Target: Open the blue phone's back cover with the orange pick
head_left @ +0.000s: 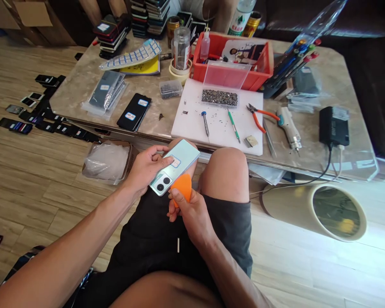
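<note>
A pale green phone (176, 164) lies back-up over my lap, its two camera lenses toward me. My left hand (146, 167) grips it from the left, thumb resting on a small sticker on the back. My right hand (188, 209) pinches an orange triangular pick (182, 186) whose tip touches the phone's near edge by the lenses. Both hands hover above my black shorts, just in front of the low table's edge.
The marble table (314, 141) carries a white mat (218, 124) with screwdrivers, orange pliers (261, 115), a screw tray (219, 97), a red bin (234, 62) and a black phone (134, 112). Phones lie on the floor at left (35, 117). A cream cylinder (321, 209) lies at right.
</note>
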`<control>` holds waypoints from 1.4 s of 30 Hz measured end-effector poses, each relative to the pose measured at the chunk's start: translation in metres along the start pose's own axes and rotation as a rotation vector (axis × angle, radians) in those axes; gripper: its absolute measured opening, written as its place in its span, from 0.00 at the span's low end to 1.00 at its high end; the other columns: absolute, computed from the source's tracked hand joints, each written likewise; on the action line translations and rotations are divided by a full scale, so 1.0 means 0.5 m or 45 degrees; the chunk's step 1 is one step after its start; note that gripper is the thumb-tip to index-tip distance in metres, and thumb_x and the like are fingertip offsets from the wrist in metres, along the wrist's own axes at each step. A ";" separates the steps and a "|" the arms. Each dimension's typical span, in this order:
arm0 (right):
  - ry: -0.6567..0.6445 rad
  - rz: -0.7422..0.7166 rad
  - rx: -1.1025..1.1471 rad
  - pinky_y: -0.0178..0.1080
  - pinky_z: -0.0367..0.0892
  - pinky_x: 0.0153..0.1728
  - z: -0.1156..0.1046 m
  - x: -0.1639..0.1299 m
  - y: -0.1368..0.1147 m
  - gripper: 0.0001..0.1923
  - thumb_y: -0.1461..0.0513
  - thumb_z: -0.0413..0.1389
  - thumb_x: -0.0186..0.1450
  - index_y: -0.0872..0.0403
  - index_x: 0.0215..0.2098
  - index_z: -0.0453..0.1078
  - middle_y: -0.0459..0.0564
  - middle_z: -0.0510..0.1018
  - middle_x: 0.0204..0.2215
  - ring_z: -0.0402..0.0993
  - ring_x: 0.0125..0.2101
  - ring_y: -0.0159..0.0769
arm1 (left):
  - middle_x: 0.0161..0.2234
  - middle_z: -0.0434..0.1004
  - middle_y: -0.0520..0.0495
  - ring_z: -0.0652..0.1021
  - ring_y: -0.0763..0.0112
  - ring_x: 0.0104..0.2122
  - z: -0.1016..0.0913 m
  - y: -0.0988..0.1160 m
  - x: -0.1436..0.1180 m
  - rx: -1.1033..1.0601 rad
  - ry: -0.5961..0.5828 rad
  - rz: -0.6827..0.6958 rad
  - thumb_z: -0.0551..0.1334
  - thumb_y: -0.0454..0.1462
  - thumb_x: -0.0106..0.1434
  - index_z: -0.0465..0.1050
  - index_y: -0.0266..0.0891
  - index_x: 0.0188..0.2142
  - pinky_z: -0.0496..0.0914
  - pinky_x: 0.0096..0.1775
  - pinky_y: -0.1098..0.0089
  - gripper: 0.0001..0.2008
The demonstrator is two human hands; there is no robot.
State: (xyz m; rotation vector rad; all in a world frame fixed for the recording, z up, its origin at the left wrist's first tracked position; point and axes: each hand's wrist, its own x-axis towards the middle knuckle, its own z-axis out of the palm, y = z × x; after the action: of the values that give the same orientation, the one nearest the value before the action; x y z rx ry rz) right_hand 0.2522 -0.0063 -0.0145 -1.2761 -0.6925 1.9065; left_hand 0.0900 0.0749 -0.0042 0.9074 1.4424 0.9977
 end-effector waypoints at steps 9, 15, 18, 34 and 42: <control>0.109 0.032 0.166 0.36 0.72 0.26 0.025 -0.024 0.015 0.27 0.38 0.68 0.63 0.53 0.34 0.75 0.43 0.77 0.20 0.74 0.18 0.31 | 0.23 0.59 0.61 0.65 0.72 0.23 0.014 -0.007 -0.022 0.215 0.116 0.069 0.73 0.51 0.60 0.79 0.41 0.50 0.63 0.28 0.71 0.24; 0.111 0.016 0.065 0.35 0.69 0.24 0.009 -0.006 0.008 0.27 0.39 0.69 0.62 0.55 0.34 0.75 0.45 0.78 0.21 0.75 0.18 0.32 | 0.38 0.76 0.48 0.77 0.61 0.37 0.024 0.017 -0.034 0.708 0.141 0.245 0.65 0.46 0.70 0.77 0.40 0.59 0.72 0.43 0.61 0.22; 0.049 -0.031 -0.046 0.34 0.67 0.22 0.003 0.005 -0.001 0.26 0.40 0.66 0.64 0.54 0.33 0.72 0.44 0.77 0.19 0.73 0.17 0.31 | 0.57 0.75 0.35 0.78 0.47 0.50 0.044 0.046 -0.039 0.953 0.111 0.324 0.65 0.42 0.68 0.73 0.39 0.67 0.72 0.55 0.48 0.29; 0.084 -0.147 -0.177 0.33 0.71 0.22 -0.066 0.078 -0.114 0.18 0.48 0.67 0.64 0.52 0.29 0.70 0.39 0.71 0.18 0.68 0.17 0.27 | 0.69 0.68 0.23 0.73 0.38 0.59 0.047 -0.041 -0.044 1.515 0.149 0.893 0.48 0.55 0.80 0.63 0.32 0.74 0.72 0.59 0.41 0.35; 0.255 -0.263 -0.547 0.37 0.71 0.24 -0.088 0.125 -0.206 0.15 0.53 0.61 0.72 0.50 0.29 0.73 0.42 0.75 0.21 0.74 0.19 0.34 | 0.70 0.66 0.24 0.72 0.37 0.63 0.005 -0.046 -0.033 1.484 -0.020 1.075 0.62 0.49 0.77 0.57 0.40 0.77 0.73 0.59 0.40 0.36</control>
State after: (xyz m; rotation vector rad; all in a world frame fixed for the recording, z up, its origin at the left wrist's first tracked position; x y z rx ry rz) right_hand 0.3062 0.1064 0.0141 -1.5618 -1.1204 1.4851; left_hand 0.0939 0.0517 -0.0199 2.4994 1.6168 0.6147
